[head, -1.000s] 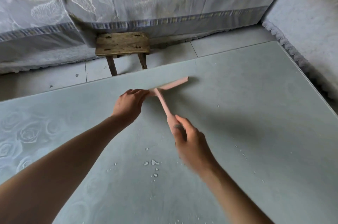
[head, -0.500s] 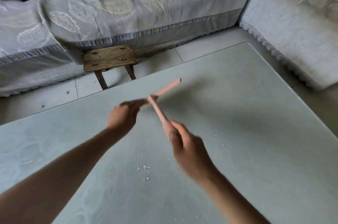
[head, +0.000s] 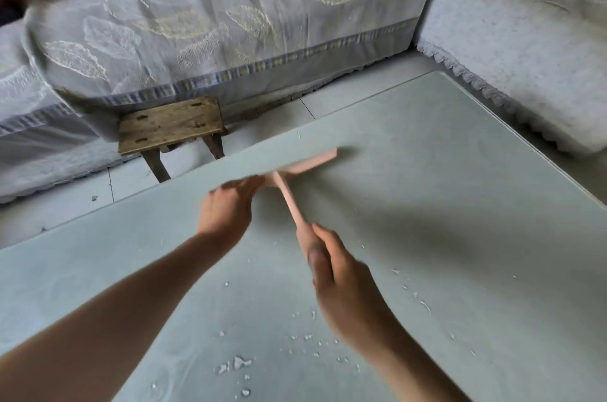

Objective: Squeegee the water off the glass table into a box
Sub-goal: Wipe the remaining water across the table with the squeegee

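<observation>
One T-shaped pink squeegee (head: 288,198), droplet-beaded glass table (head: 443,204)

The table (head: 427,204) is smooth pale-green glass with a dull sheen; the squeegee (head: 288,201) looks like matt pink plastic; the stool (head: 170,127) is rough, worn wood; the sofa cover (head: 213,23) is embroidered cloth

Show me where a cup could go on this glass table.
Bare: right side of the glass table past the squeegee, and its left side beyond the left hand. Crowded: the middle, where the right hand also holds it; water drops lie nearer.
</observation>
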Available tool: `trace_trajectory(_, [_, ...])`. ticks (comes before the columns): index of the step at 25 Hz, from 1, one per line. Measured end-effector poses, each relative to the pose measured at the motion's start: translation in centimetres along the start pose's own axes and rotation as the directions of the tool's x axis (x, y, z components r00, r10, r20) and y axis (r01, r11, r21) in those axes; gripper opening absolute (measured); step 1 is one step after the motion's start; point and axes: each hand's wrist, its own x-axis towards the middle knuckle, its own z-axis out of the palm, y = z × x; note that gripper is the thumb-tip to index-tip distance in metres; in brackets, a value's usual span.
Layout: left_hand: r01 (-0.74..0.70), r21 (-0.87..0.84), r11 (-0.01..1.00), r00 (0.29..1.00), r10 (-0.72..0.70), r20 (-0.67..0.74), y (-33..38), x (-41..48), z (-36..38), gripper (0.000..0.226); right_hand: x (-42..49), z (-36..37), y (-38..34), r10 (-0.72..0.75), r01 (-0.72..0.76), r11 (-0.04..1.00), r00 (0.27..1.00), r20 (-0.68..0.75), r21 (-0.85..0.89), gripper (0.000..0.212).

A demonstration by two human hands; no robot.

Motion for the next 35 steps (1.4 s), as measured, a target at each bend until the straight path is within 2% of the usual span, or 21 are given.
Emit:
trace_trajectory(4, [-0.123, -0.059, 0.991, 0.988, 0.127, 0.084, 1.9, -7.0, -1.6, 0.037, -7.4, -0.1, 0.2, 0.127, -0.127, 0.992, 0.992, -0.016, -0.014, 0.039])
trace_trajectory(7, [-0.159, -0.055, 0.986, 0.972, 0.166, 0.167, 2.7, -8.8, -3.2, 0.034, -9.6, -2.1, -0.4, 0.070, -0.071, 0.996, 0.997, -0.033, -0.048, 0.042])
trace_trajectory(9, [-0.134, -0.034, 0.990, 0.972, 0.138, 0.191, 3.6, -6.2, -3.9, 0.035, -7.9, -3.9, -0.8, 0.014, -0.014, 1.000, 0.999, -0.030, -0.013, 0.038])
trace_trajectory(12, [-0.041, -0.024, 0.999, 0.995, 0.043, 0.094, 4.9, 0.7, -2.0, 0.043, -2.0, -6.6, -0.8, 0.007, -0.004, 0.999, 0.998, -0.058, 0.044, 0.027])
trace_trajectory(15, [0.021, 0.023, 1.000, 0.980, -0.025, 0.198, 5.2, 3.1, 0.8, 0.050, 1.0, -6.4, 0.1, 0.038, -0.033, 0.995, 0.998, -0.054, 0.098, 0.026])
trace_trajectory(18, [0.046, -0.041, 0.998, 0.992, -0.041, 0.118, 5.8, -0.5, 2.2, 0.046, -2.5, -4.2, 2.5, 0.074, -0.073, 0.997, 0.997, -0.037, 0.034, 0.032])
trace_trajectory(21, [-0.153, -0.131, 0.979, 0.987, 0.159, 0.037, 7.2, -6.3, 0.8, 0.046, -9.5, -2.0, 3.7, 0.160, -0.160, 0.987, 0.986, -0.044, 0.008, 0.037])
trace_trajectory(23, [-0.170, -0.172, 0.970, 0.979, 0.186, 0.081, 7.1, -10.5, -0.3, 0.046, -13.5, -1.2, 3.2, 0.221, -0.222, 0.974, 0.975, -0.018, -0.049, 0.039])
trace_trajectory(26, [-0.069, -0.190, 0.979, 0.968, 0.112, 0.224, 7.2, -15.1, -2.0, 0.046, -16.5, -1.9, 1.7, 0.259, -0.247, 0.962, 0.961, 0.100, -0.116, 0.044])
trace_trajectory(29, [-0.012, -0.190, 0.982, 0.938, 0.077, 0.338, 8.5, -15.1, -4.0, 0.047, -16.5, -4.9, 0.3, 0.202, -0.174, 0.968, 0.968, 0.148, -0.182, 0.043])
trace_trajectory(32, [-0.029, -0.206, 0.978, 0.949, 0.092, 0.302, 9.6, -13.8, -5.2, 0.046, -15.0, -9.2, 0.2, 0.061, -0.020, 0.978, 0.980, 0.190, -0.210, 0.032])
trace_trajectory(35, [-0.013, -0.192, 0.981, 0.930, 0.082, 0.359, 11.1, -14.9, -5.5, 0.039, -13.0, -14.4, 1.1, 0.032, 0.082, 0.935, 0.950, 0.311, -0.346, 0.028])
